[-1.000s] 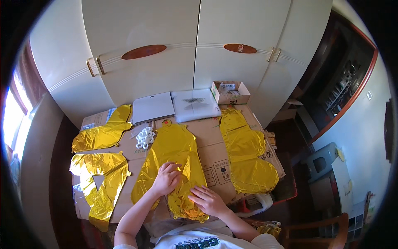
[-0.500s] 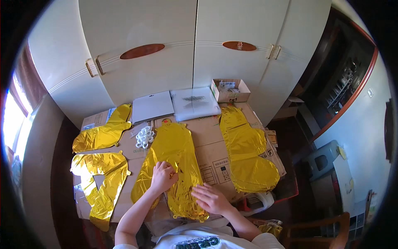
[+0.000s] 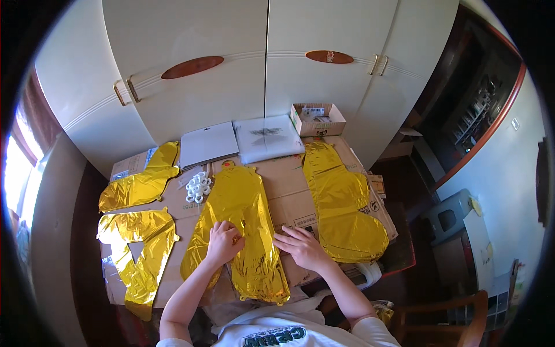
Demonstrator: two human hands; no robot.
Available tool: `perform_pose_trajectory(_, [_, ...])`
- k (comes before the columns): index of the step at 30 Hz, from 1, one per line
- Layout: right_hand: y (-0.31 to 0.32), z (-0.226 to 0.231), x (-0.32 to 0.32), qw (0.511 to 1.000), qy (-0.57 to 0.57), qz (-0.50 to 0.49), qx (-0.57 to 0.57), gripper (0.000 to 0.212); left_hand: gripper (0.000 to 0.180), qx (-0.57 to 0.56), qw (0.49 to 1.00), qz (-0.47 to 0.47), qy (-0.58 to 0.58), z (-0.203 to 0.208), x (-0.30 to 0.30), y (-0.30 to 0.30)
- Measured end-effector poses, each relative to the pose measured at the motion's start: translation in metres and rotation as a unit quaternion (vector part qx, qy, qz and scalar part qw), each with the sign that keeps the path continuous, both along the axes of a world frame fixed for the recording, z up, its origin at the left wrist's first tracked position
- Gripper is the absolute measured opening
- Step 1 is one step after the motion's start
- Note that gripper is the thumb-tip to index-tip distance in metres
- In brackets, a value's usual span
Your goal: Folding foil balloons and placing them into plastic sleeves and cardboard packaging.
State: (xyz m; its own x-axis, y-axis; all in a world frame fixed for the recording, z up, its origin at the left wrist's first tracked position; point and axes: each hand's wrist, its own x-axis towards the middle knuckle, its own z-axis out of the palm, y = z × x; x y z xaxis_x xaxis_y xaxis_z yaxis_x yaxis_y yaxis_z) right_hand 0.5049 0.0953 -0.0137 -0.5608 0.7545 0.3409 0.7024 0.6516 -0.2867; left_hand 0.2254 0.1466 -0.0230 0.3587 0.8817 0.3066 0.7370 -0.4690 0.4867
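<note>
A flat, uninflated gold foil balloon (image 3: 240,194) lies in the middle of the cardboard-covered table. My left hand (image 3: 224,243) is closed with curled fingers, pinching the foil near the balloon's centre. My right hand (image 3: 303,248) has its fingers stretched out, and their tips rest at the balloon's right edge. Creases run through the foil between both hands. To the left lie a gold foil balloon (image 3: 159,231) with a triangular opening and, above it, a bent one (image 3: 136,188). A curvy gold foil balloon (image 3: 338,199) lies on the right.
White rings (image 3: 198,186) are heaped left of the middle balloon. Behind them sit a pale flat sheet (image 3: 209,144), a stack of clear plastic bags (image 3: 269,140) and an open box (image 3: 318,120) of small packets. White cabinet doors (image 3: 191,34) stand behind the cardboard (image 3: 283,199). A wooden chair (image 3: 477,318) is at right.
My right hand has slid up and right, from on top of the foil to its right edge. My left hand stays at the balloon's centre. The whole view has shifted slightly.
</note>
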Motion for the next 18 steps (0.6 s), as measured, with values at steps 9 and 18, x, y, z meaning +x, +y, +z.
perform_pose_trajectory(9, [-0.001, -0.007, 0.000, 1.000, -0.003, 0.008, 0.006, 0.041, 0.012, 0.001, 1.000, -0.001, 0.004, 0.001, -0.002, -0.001])
perform_pose_trajectory(18, [-0.009, -0.012, 0.004, 1.000, -0.008, 0.005, -0.003, 0.038, 0.013, -0.003, 1.000, -0.003, -0.001, 0.002, -0.003, -0.001])
